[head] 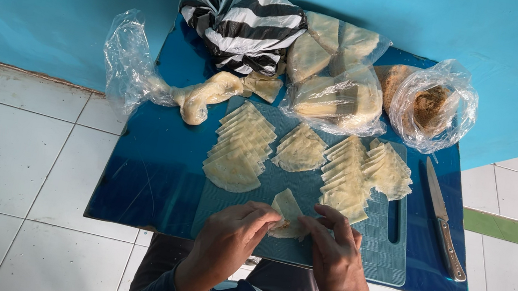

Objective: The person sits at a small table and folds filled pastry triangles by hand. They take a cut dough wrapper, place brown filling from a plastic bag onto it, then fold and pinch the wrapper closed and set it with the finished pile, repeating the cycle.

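Hands: left hand and right hand meet at the near edge of the surface; fingers of both are curled and pinched onto one pastry wrapper.
Wrapper location: on the teal cutting board, near its front edge, between the two hands.
Wrapper orientation: a pale wedge, long axis running from the near edge toward the far edge, tip pointing away and slightly left; a brownish filling appears to show at its near end.
Completed: judging by the layout, four overlapping rows of flat wedges lie across the middle of the board.
Remaining: more wrappers sit in clear bags along the far edge; a bag of brown filling occupies the far right corner.
Other items: knife at the right edge, blade pointing away; striped bag at the far edge.
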